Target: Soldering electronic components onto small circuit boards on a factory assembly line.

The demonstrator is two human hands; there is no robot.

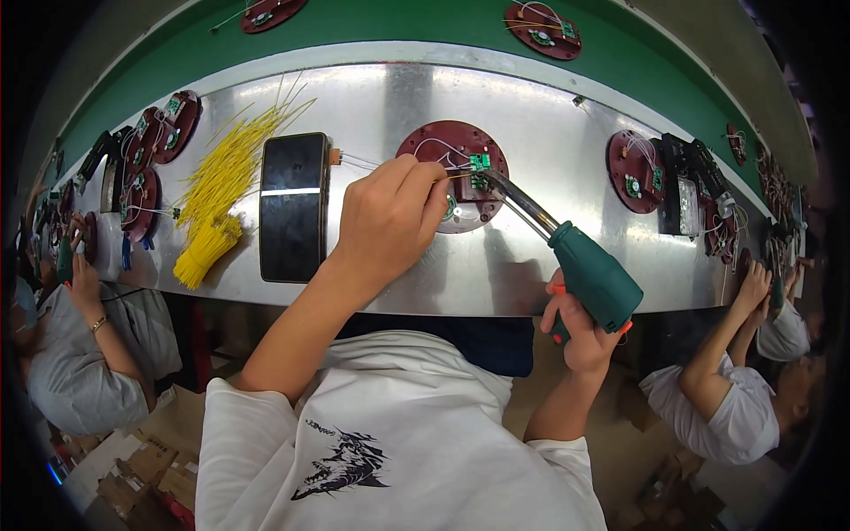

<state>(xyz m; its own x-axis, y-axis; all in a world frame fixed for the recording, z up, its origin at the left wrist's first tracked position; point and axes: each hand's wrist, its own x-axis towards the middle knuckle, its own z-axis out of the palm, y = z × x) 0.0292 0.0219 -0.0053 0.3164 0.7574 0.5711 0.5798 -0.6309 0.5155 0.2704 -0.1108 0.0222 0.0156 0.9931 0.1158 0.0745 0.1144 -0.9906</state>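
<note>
On the metal bench ahead of me lies a dark red round plate (469, 142) with white wires and a small green circuit board (480, 162) on it. My left hand (390, 212) reaches over the plate's left side, thumb and forefinger pinched on a thin yellow wire (461, 175) that runs to the board. In my right hand (580, 327) is a green soldering gun (595, 274) with orange parts, gripped by its handle. Its bent metal tip meets or nearly meets the board beside the wire; exact contact cannot be made out.
Left of my forearm lies a black phone (294, 208), with a bundle of yellow wires (208, 239) beyond it. Another red plate (636, 171) and a black device (682, 190) sit to the right. More plates lie on the green strip (398, 22). Co-workers (88, 372) sit on both sides.
</note>
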